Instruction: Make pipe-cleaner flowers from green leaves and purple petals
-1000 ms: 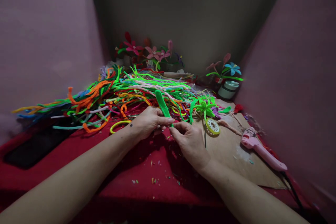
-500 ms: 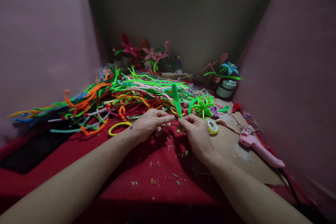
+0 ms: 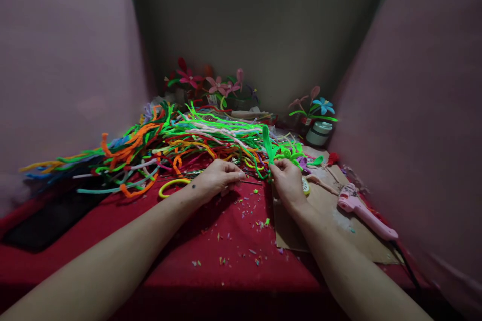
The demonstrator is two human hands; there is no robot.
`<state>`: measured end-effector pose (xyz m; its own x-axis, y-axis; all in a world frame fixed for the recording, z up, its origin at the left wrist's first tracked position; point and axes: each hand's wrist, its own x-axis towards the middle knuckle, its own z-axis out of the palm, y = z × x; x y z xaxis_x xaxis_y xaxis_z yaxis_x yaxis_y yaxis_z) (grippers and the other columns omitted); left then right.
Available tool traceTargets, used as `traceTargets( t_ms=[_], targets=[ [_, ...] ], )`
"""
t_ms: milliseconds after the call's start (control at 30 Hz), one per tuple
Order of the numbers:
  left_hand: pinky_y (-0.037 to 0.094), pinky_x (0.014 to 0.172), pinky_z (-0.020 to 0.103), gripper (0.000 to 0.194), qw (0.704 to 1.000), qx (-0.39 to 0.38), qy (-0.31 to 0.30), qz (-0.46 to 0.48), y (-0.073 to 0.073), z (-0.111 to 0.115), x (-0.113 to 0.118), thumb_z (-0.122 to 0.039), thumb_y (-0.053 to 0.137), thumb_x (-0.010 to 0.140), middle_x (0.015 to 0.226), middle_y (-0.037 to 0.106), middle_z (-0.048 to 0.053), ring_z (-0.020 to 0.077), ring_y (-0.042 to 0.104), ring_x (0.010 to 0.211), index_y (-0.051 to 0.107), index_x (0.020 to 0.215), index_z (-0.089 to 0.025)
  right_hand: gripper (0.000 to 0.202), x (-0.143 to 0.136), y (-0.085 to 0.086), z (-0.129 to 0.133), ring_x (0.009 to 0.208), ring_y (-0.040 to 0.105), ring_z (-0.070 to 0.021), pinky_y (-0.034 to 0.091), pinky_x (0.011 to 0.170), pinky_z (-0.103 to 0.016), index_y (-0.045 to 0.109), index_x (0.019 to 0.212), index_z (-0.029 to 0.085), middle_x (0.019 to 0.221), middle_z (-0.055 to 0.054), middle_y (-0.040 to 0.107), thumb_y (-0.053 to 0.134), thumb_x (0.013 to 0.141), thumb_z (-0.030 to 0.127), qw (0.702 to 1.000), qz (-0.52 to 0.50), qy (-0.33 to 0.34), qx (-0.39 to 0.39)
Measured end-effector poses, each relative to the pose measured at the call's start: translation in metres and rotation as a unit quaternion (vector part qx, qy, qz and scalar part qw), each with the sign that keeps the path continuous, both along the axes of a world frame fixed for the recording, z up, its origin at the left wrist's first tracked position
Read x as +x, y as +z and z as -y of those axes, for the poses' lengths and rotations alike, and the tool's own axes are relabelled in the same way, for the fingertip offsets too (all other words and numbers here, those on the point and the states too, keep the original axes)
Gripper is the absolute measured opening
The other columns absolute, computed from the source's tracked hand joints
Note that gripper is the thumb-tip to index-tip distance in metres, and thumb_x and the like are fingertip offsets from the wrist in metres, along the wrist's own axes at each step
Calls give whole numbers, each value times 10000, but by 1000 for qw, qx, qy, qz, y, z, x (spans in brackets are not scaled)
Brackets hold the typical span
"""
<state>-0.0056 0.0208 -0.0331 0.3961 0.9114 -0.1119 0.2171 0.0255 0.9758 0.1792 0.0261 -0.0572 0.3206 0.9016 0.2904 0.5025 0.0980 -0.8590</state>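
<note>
My right hand [image 3: 286, 180] pinches the base of a green pipe-cleaner leaf [image 3: 267, 143], which stands upright above the fingertips. To its left, my left hand [image 3: 223, 179] is closed, thumb against the fingers. A thin dark wire [image 3: 251, 182] sticks out from its fingertips toward the right. The two hands are apart. Just behind the right hand lie light green pipe-cleaner petals [image 3: 291, 153], and a yellow-rimmed tape roll [image 3: 306, 186] is partly hidden by that hand. Yellow scissor handles [image 3: 172, 187] rest beside my left wrist.
A large heap of coloured pipe cleaners [image 3: 222, 133] spreads behind the hands. Cardboard [image 3: 327, 220] at right carries a pink glue gun [image 3: 365, 210]. A black flat object [image 3: 48, 220] lies left. Finished flowers [image 3: 226, 84] and a pale jar [image 3: 319, 133] stand behind. Scraps litter the red cloth [image 3: 181, 261].
My right hand has moved a little right with the leaf, widening the gap between the hands. More of the thin wire at my left hand now shows. The view has shifted slightly.
</note>
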Motion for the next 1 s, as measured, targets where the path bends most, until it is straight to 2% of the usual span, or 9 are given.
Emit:
traceTargets(
  t_ms=[100, 233, 367, 500, 633, 767, 833, 900, 1000],
  targets=[
    [190, 328, 194, 264, 1000, 0, 9, -5, 0, -1, 0, -377, 597, 692, 382, 416, -68, 49, 308, 299, 500, 581, -157, 211, 1, -2, -2, 493, 511, -155, 347, 517, -250, 584, 808, 153, 546, -2, 574, 533, 692, 321, 1000, 7, -11, -10],
    [186, 339, 194, 270, 1000, 12, 7, -13, -1, -2, 1, -371, 583, 696, 373, 409, -68, 47, 309, 306, 489, 560, -157, 197, -4, 2, 6, 482, 516, -163, 343, 516, -253, 591, 790, 167, 513, -1, 564, 545, 714, 344, 997, 72, -1, -8],
    [200, 349, 196, 253, 999, 22, 3, -32, -5, -4, 0, -373, 565, 703, 403, 439, -63, 46, 313, 313, 520, 593, -150, 196, -13, 6, 19, 495, 513, -143, 336, 507, -236, 588, 745, 182, 542, -1, 574, 472, 789, 333, 990, 128, 53, 36],
    [215, 347, 200, 246, 999, 24, 2, -36, -6, -5, -1, -379, 553, 705, 423, 443, -64, 49, 311, 314, 538, 628, -145, 185, -27, 14, 29, 554, 544, -142, 361, 544, -227, 592, 722, 184, 608, -15, 618, 458, 807, 278, 981, 144, 123, 38],
    [219, 366, 195, 247, 998, 36, 16, -40, 4, -1, -2, -366, 552, 705, 433, 434, -60, 48, 318, 346, 566, 657, -124, 165, -40, 19, 37, 574, 565, -140, 372, 565, -224, 598, 799, 176, 656, -23, 641, 435, 785, 151, 957, 189, 212, 54],
    [251, 399, 192, 233, 994, 60, 92, -30, 20, -5, -11, -333, 571, 691, 476, 451, -61, 58, 351, 395, 596, 777, -117, 190, -43, 8, 42, 640, 600, -151, 393, 598, -227, 576, 876, 160, 711, -47, 652, 417, 787, 110, 926, 230, 267, 133],
    [270, 410, 200, 224, 984, 103, 137, -52, 28, -14, -17, -306, 558, 698, 497, 469, -56, 69, 371, 412, 603, 821, -124, 190, -41, 0, 43, 672, 606, -150, 402, 621, -228, 566, 891, 157, 724, -57, 651, 405, 803, 108, 909, 248, 283, 178],
    [360, 488, 227, 197, 960, 202, 162, -104, 34, -25, -21, -277, 543, 715, 624, 573, -11, 98, 466, 505, 626, 818, -131, 187, -38, -6, 45, 663, 600, -147, 402, 620, -230, 559, 899, 158, 701, -53, 642, 398, 816, 110, 893, 266, 298, 207],
    [421, 721, 295, 197, 888, 386, 167, -184, 41, -44, -18, -260, 509, 766, 813, 642, 37, 163, 552, 766, 659, 838, -155, 174, -36, -8, 47, 657, 595, -148, 394, 606, -236, 555, 905, 152, 690, -52, 635, 395, 837, 136, 880, 281, 316, 215]
  ],
)
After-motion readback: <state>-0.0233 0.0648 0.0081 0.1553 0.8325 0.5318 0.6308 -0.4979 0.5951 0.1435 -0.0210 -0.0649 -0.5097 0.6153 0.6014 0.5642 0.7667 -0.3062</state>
